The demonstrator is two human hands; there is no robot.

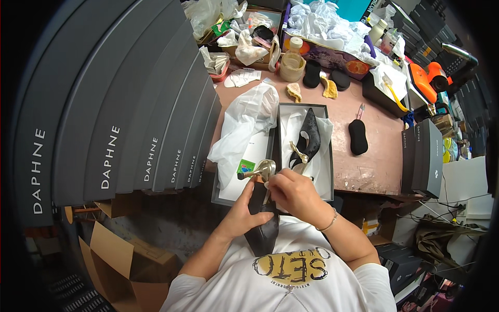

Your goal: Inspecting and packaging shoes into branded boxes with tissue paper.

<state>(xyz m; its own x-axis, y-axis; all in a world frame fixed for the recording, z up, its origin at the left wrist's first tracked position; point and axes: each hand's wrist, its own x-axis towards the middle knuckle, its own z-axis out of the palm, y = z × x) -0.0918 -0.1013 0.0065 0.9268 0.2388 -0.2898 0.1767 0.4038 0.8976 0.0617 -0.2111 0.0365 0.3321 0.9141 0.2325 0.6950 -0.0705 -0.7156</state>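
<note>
A black pointed-toe high-heeled shoe [264,234] is held close to my body, its toe toward me and its gold heel pointing away. My left hand [240,212] is closed around its side, the thumb across the upper. At the heel end, my right hand [299,195] pinches with bent fingers; a little white shows at the fingertips, too small to name. The matching shoe [313,136] lies on white tissue in an open dark shoebox [329,156] just beyond my hands. Left of it is another open tray of the box [222,195], with crumpled tissue paper [249,114] and a small green packet [246,166].
Tall stacks of dark shoeboxes [125,104] line the left side. On the pink table [374,171] are a black brush-like pad [358,138], a bottle [292,65] and yellow sponge pieces [329,88]. A carton of crumpled paper [327,52] stands behind. An open cardboard box [112,249] is at lower left.
</note>
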